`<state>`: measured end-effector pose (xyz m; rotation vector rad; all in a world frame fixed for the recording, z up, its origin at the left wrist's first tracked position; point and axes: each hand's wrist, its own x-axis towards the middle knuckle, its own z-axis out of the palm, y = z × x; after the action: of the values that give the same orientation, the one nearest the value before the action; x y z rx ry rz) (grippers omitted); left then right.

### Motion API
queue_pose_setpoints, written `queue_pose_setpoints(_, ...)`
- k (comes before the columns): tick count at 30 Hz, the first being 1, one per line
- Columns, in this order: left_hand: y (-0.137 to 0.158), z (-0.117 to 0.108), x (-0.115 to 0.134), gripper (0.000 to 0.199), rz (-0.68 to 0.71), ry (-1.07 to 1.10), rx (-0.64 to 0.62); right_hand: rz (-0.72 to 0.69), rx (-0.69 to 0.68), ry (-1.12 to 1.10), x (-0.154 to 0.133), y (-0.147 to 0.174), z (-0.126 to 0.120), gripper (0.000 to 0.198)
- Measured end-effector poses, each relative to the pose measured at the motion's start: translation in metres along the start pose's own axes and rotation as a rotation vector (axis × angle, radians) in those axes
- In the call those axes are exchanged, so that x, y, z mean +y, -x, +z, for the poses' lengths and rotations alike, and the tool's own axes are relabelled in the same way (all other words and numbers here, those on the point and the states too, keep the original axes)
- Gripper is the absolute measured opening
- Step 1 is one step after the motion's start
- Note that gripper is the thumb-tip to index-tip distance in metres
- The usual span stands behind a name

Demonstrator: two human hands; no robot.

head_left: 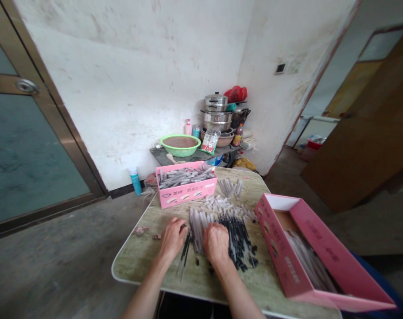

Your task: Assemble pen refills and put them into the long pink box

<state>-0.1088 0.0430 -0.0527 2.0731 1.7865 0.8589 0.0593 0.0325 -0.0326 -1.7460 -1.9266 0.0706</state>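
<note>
My left hand (172,237) is closed, its curled fingers around the upper ends of a few thin black sticks (186,249) that look like pen refills. Beside it, my right hand (216,241) is closed too, knuckles up, over the near end of a row of pale, see-through tubes (197,223) like pen barrels. What its fingers hold is hidden. To its right lies a pile of black sticks (236,235) with dark ends. Small clear pieces (218,204) are heaped behind the tubes, and a loose black bit (197,262) lies between my hands.
A pink box (188,190) full of pale tubes stands at the table's back left. At the right edge, a larger pink box (288,257) holds more tubes. Behind the table (138,261) are a green basin (180,150) and stacked steel pots (217,117).
</note>
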Motion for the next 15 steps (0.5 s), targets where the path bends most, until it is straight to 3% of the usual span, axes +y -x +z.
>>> queue_pose_setpoints(4, -0.003, -0.002, 0.012, 0.027, -0.028, 0.247, 0.097, 0.089, -0.007, -0.133, 0.001, 0.002, -0.013, 0.021)
queue_pose_setpoints(8, -0.003, -0.003, 0.038, 0.040, -0.189, 0.770, 0.036, 0.144, -0.097, -0.364, 0.005, 0.020, -0.030, 0.032)
queue_pose_setpoints(11, 0.001, -0.005, 0.058, 0.047, -0.224, 1.142, -0.076, 0.270, -0.309, -0.841, 0.007, 0.039, -0.038, 0.034)
queue_pose_setpoints(13, 0.006, -0.007, 0.068, 0.043, -0.216, 1.287, -0.180, 0.392, -0.468, -1.269, 0.007, 0.051, -0.040, 0.038)
queue_pose_setpoints(15, 0.012, -0.008, 0.076, 0.038, -0.242, 1.366, -0.290, 0.453, -0.540, -1.546, 0.006, 0.061, -0.042, 0.042)
